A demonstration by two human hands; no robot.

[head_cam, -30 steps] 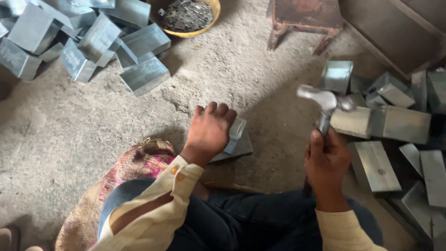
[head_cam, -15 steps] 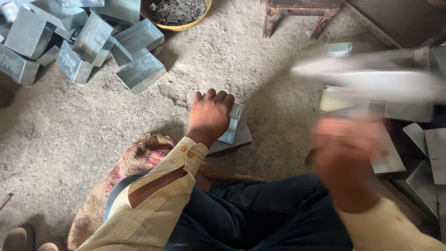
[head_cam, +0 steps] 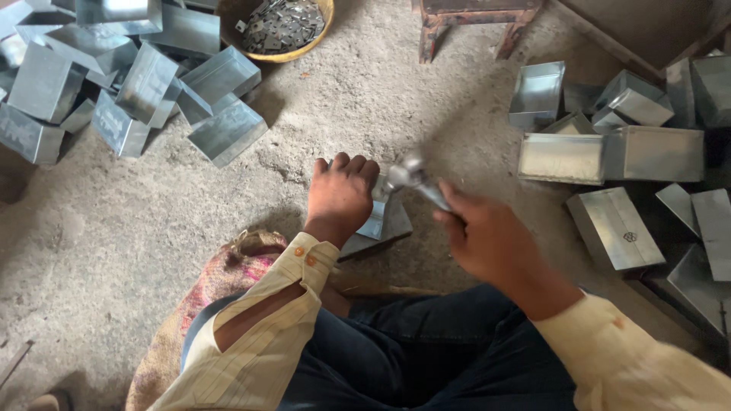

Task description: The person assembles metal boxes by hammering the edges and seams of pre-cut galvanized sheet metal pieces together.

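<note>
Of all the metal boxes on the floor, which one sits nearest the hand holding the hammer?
The flat closed box just right of the right hand; the other boxes lie farther off.

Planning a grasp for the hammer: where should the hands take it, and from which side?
Grip the hammer on its handle, low, as the right hand does, coming from the person's right. The head points left over the metal piece that the left hand pins, so that end is crowded.

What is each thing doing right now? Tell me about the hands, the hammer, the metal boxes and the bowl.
Left hand: pressed flat on the metal piece.
Right hand: gripping the hammer handle.
Hammer: head down at the metal piece, blurred.
Metal piece: lying on the floor under the left hand.
Metal boxes: piled loosely, tipped over.
Bowl: filled with small metal bits.
</note>
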